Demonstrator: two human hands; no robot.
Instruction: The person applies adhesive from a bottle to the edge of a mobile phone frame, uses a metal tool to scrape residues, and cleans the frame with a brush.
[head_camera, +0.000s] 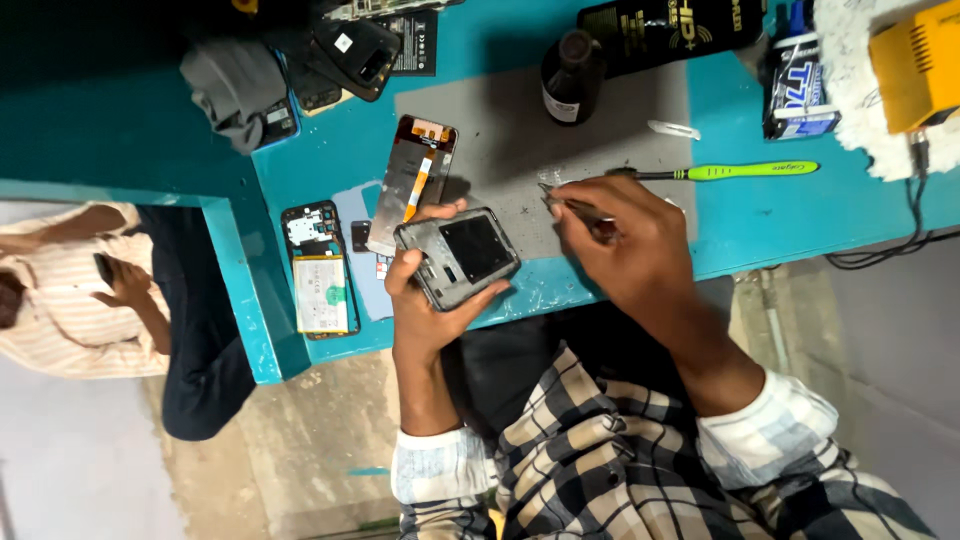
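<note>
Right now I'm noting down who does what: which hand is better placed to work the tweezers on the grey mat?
The right hand, probably. It already pinches the tweezers, whose tips rest on the grey mat. The left hand is wrapped around the grey phone frame, so it is occupied.

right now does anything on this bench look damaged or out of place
Nothing looks spilled or broken by accident. The oddities are opened-up phones: the left hand holds a grey phone frame, an opened phone with its battery showing lies on the teal table, and a detached screen panel sits askew. The right hand pinches tweezers.
</note>
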